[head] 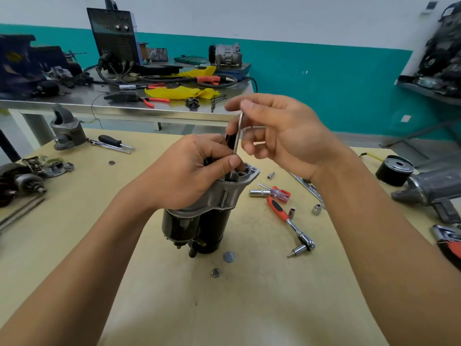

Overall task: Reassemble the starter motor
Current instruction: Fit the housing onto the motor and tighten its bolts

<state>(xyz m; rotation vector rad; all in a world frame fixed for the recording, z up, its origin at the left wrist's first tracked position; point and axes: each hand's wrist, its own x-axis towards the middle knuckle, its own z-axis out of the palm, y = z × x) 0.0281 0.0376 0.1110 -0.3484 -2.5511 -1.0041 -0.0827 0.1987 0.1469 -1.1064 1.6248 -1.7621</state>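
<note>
Standing on end at the middle of the desk (224,308): one starter motor (199,221), long axis vertical, black body down, grey nose housing (239,181) up and open toward the hands. Position relative to the hands: directly beneath them. Left hand (189,171), the nearer, sits on the motor, fingers curled round the top of the housing and gripping it. Right hand (282,136) is just above and to the right, not touching the motor, thumb and forefinger pinching the upper end of one thin metal rod (238,136), possibly a bent key. The rod runs nearly upright, close to the motor's own axis, its lower end at the housing mouth beside the left thumb. Whether it is seated inside cannot be told. The next move likely turns on keeping rod and motor in line. Loose on the desk to the right: one ratchet wrench (287,216), one red-handled screwdriver (279,193), four small sockets, as far as can be counted. In front of the motor: one grey disc (229,256), one nut (215,272).
</note>
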